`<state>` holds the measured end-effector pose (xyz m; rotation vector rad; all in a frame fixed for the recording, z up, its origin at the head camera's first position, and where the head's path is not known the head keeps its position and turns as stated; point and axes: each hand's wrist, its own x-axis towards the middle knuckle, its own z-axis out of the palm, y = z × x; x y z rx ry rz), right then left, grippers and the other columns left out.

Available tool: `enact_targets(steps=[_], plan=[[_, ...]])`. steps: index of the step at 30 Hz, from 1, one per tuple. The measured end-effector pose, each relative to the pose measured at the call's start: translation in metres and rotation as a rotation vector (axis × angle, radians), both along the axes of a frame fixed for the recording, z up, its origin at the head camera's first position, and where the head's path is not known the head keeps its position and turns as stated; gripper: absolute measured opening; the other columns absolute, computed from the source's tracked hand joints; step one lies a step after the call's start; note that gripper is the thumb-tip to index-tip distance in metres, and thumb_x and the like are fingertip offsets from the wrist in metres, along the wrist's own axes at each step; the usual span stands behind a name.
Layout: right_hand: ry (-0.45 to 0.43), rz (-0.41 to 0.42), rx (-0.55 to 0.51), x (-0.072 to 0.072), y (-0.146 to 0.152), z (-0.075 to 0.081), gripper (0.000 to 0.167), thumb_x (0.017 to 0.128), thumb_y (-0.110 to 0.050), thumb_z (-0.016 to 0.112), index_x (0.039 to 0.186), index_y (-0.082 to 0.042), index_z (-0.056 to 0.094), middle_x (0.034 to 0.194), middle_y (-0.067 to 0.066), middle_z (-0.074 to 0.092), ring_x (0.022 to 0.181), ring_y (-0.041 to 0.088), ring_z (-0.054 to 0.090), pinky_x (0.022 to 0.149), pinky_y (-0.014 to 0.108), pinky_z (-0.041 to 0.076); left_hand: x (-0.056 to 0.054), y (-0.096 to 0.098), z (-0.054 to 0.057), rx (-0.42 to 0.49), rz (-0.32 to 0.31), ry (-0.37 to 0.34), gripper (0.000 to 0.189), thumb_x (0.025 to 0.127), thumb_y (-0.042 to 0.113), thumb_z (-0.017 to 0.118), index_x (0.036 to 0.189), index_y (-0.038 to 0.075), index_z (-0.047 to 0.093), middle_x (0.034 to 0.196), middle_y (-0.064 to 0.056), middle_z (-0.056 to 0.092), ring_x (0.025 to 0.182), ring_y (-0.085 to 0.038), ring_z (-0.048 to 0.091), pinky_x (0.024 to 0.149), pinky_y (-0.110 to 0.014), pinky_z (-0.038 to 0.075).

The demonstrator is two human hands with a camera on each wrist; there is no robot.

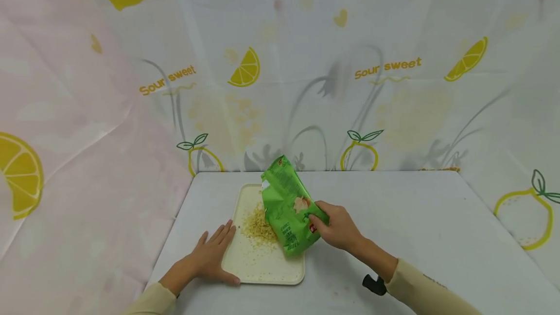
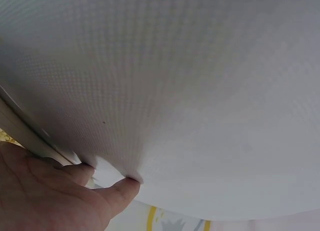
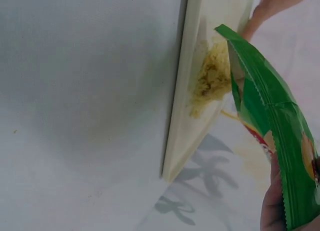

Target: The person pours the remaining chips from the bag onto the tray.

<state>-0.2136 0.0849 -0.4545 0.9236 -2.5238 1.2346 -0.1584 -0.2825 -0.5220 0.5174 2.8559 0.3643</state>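
My right hand [image 1: 339, 225] grips a green snack bag [image 1: 288, 208] by its right end, thumb on the printed face. The bag tilts over a cream tray [image 1: 273, 273], its torn mouth toward the tray in the right wrist view. Beneath the bag lies a heap of yellowish crumbs [image 1: 258, 227], with finer bits scattered around it. At the tray's left edge my left hand [image 1: 212, 256] rests with fingers spread, fingertips and thumb along the rim. In the left wrist view, two fingertips of the left hand [image 2: 65, 196] press on the white tabletop beside the tray's side.
A white table [image 1: 393, 218] carries the tray. Behind it hangs a lemon-printed cloth [image 1: 288, 111], and pinkish cloth [image 1: 87, 159] closes off the left side. A dark strap piece [image 1: 374, 286] shows under the right wrist. A few small crumbs lie on the tabletop.
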Motion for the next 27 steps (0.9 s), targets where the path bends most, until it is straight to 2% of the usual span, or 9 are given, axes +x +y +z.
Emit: enact_targets(steps=[3, 9, 15, 22, 27], plan=[[0.002, -0.007, 0.002, 0.001, 0.0, -0.001, 0.016, 0.093, -0.009, 0.066, 0.109, -0.006, 0.067, 0.077, -0.004, 0.066, 0.059, -0.004, 0.053, 0.051, 0.019, 0.046, 0.001, 0.0, 0.0, 0.0, -0.002, 0.0, 0.14, 0.059, 0.085, 0.069, 0.157, 0.001, 0.016, 0.165, -0.021, 0.01, 0.15, -0.044, 0.019, 0.108, -0.076, 0.017], [0.114, -0.033, -0.106, 0.002, 0.0, 0.003, 0.02, 0.092, -0.006, 0.067, 0.111, -0.002, 0.067, 0.082, 0.001, 0.069, 0.063, -0.001, 0.057, 0.052, 0.021, 0.048, 0.0, 0.0, -0.001, -0.003, -0.004, -0.003, 0.14, 0.058, 0.086, 0.069, 0.157, 0.001, 0.017, 0.165, -0.021, 0.01, 0.15, -0.044, 0.019, 0.109, -0.076, 0.016], [0.039, -0.005, -0.045, 0.003, 0.001, 0.0, 0.017, 0.093, -0.008, 0.067, 0.109, -0.005, 0.068, 0.081, -0.002, 0.069, 0.065, -0.004, 0.058, 0.055, 0.019, 0.049, -0.002, -0.001, -0.002, 0.001, -0.005, 0.002, 0.14, 0.058, 0.086, 0.069, 0.157, 0.0, 0.017, 0.165, -0.021, 0.01, 0.15, -0.044, 0.019, 0.109, -0.076, 0.016], [0.029, 0.0, 0.02, 0.002, 0.0, 0.005, 0.016, 0.093, -0.01, 0.066, 0.108, -0.005, 0.067, 0.076, -0.004, 0.066, 0.06, -0.003, 0.053, 0.051, 0.019, 0.046, -0.001, -0.001, 0.0, -0.003, 0.002, -0.001, 0.14, 0.058, 0.086, 0.069, 0.157, 0.0, 0.018, 0.165, -0.021, 0.01, 0.15, -0.043, 0.019, 0.109, -0.075, 0.016], [-0.008, -0.033, -0.017, 0.003, -0.001, 0.015, 0.019, 0.093, -0.009, 0.067, 0.111, -0.004, 0.067, 0.079, -0.002, 0.068, 0.061, -0.003, 0.055, 0.052, 0.02, 0.048, -0.002, -0.001, 0.001, 0.006, 0.002, -0.012, 0.14, 0.058, 0.085, 0.07, 0.157, 0.001, 0.018, 0.165, -0.021, 0.01, 0.15, -0.043, 0.019, 0.109, -0.076, 0.016]])
